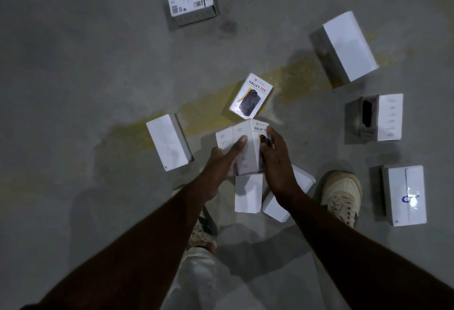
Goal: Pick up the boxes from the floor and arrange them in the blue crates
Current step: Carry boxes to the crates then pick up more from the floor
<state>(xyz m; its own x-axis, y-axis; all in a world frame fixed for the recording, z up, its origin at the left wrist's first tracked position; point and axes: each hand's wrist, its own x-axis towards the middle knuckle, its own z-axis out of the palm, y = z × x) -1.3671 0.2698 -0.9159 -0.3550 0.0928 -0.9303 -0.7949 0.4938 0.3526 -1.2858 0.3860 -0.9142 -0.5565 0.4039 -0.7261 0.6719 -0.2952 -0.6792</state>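
Observation:
Several white boxes lie scattered on the grey floor. Both hands hold one white "HALLEY 20K" box (248, 137) above the floor at the centre. My left hand (221, 162) grips its left side, thumb laid over the top face. My right hand (276, 159) clasps its right printed face. A second "HALLEY 20K" box (251, 94) lies just beyond it on the yellow line. Two plain white boxes (247, 193) lie below my hands, partly hidden by my right arm. No blue crate is in view.
Other boxes lie around: a plain one at left (168, 141), a printed one at the far back (190, 0), a large one at the right back (344, 48), an open-sided one (382, 118), a logo box (405, 195). My shoes (342, 195) stand among them.

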